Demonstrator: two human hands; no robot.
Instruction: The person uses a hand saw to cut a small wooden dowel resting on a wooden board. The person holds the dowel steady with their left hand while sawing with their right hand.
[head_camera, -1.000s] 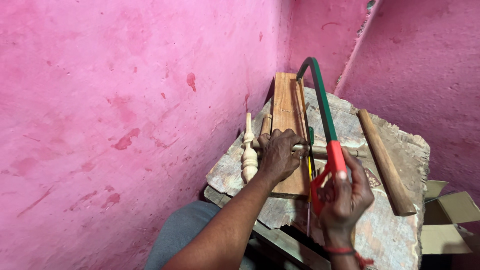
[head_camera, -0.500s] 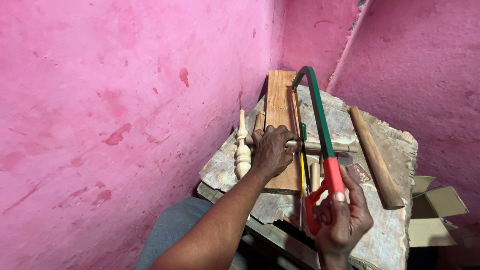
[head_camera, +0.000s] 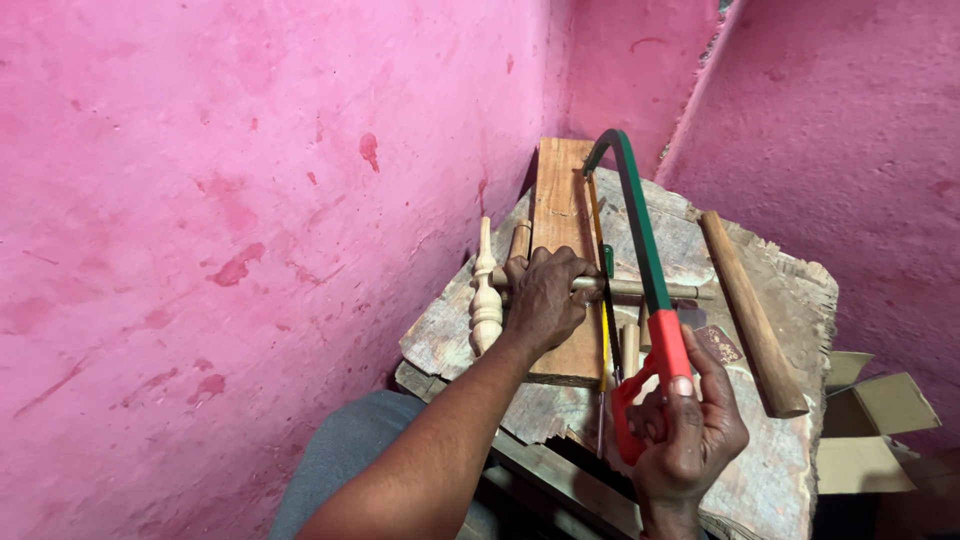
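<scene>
The left hand (head_camera: 545, 295) is closed over a thin wooden dowel (head_camera: 640, 289), pinning it across a plank (head_camera: 560, 250) on the rough stone block (head_camera: 780, 300). The right hand (head_camera: 688, 430) is wrapped around the red grip of a green-framed hacksaw (head_camera: 640, 240), whose blade seems to sit on the dowel just beside the knuckles (the contact itself is hard to make out). Cutting well here calls for firm downward pressure on the dowel, long level strokes, and fingers kept apart from the blade.
</scene>
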